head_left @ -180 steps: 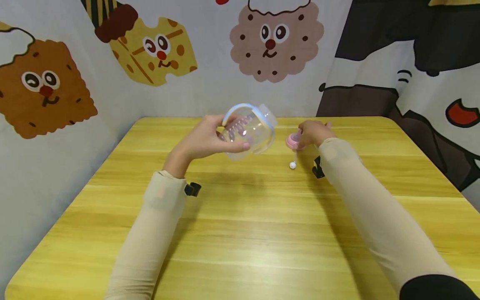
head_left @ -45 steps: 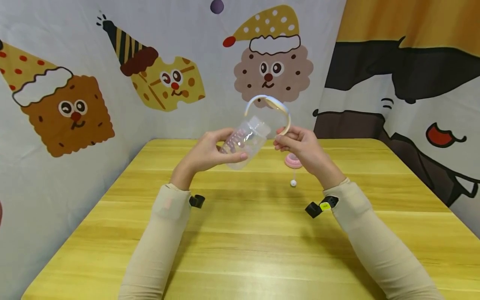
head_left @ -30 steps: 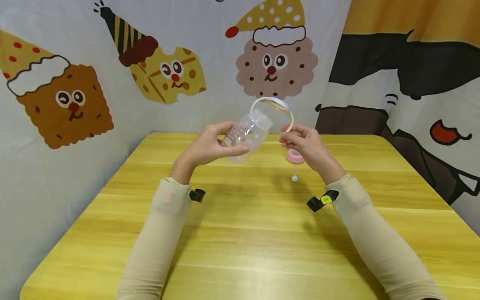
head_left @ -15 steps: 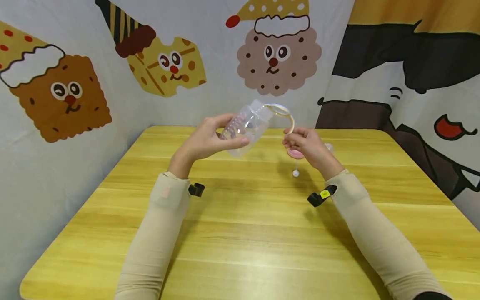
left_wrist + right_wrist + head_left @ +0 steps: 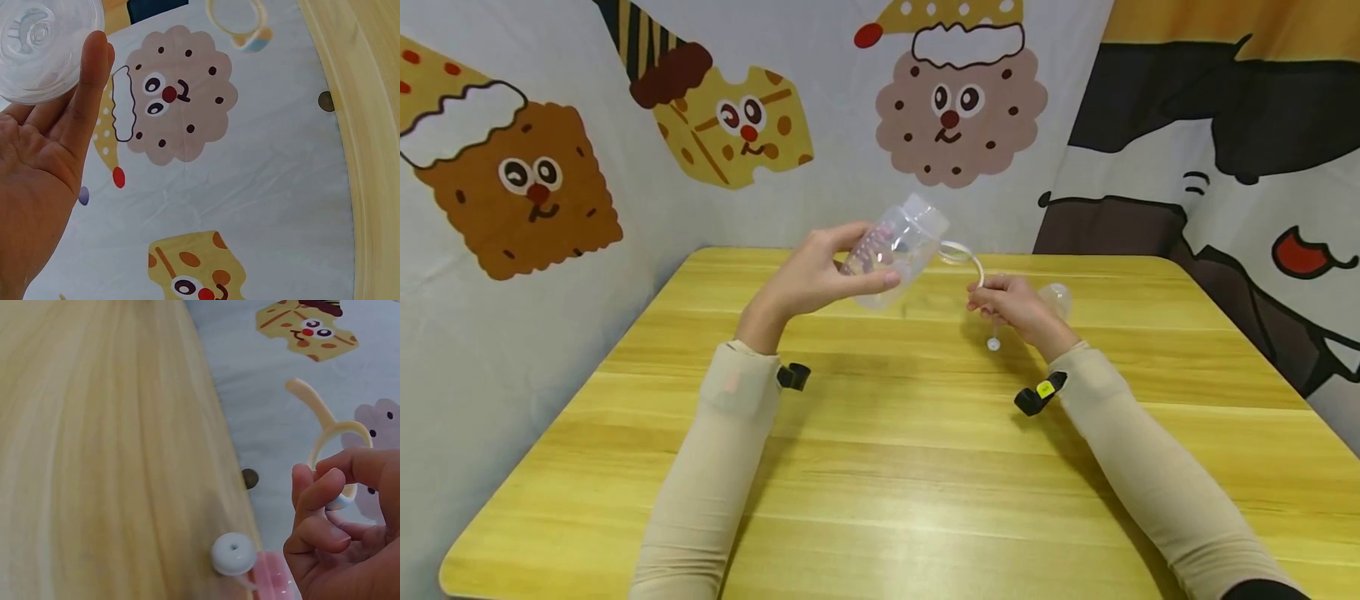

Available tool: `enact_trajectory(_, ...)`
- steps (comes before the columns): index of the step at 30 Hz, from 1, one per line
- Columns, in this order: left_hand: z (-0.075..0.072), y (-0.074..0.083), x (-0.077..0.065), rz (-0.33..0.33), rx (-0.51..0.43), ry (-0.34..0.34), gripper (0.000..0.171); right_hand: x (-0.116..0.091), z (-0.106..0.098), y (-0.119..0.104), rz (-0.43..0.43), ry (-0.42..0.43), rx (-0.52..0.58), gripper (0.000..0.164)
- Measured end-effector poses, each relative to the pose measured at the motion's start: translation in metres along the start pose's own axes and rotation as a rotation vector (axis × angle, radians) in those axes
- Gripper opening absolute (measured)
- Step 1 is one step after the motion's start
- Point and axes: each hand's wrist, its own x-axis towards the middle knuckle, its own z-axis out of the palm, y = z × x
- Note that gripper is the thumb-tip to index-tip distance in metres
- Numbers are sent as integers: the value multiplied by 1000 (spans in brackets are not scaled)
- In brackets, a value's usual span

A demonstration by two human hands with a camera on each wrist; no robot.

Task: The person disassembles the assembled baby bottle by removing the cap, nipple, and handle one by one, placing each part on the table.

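My left hand (image 5: 811,275) grips a clear baby bottle (image 5: 891,258) above the table, its open neck tilted up to the right. The bottle's round base (image 5: 44,56) faces the left wrist camera. Between thumb and fingertips, my right hand (image 5: 1018,308) pinches one end of a cream bottle handle (image 5: 973,261), a ring with curved arms, apart from the bottle. Below those fingers a white straw weight (image 5: 993,343) lies on the table. The pink bottle collar (image 5: 273,575) beside it shows in the right wrist view but is hidden behind my right hand in the head view.
A clear dome cap (image 5: 1058,298) stands on the table just behind my right hand. The wooden table (image 5: 880,467) ends at a cloth wall (image 5: 835,208) printed with cartoon biscuits. Black camera straps (image 5: 1037,396) stick out from both wrists.
Six seconds ago the handle was round the bottle and my right hand was at the pink collar. Since then the handle has come off, and my right hand has lowered it beside the neck.
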Motion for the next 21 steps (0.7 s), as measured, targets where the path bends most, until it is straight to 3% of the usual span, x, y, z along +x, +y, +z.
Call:
enact_trajectory(4, 2, 1, 3, 10, 3, -9, 62, 2, -1, 8, 23, -24, -2, 37)
enact_trajectory(12, 3, 1, 3, 6, 2, -12, 60, 5, 1, 19, 23, -57, -7, 20)
enact_trajectory(21, 2, 3, 1, -12, 12, -18, 62, 6, 9, 19, 2, -12, -67, 18)
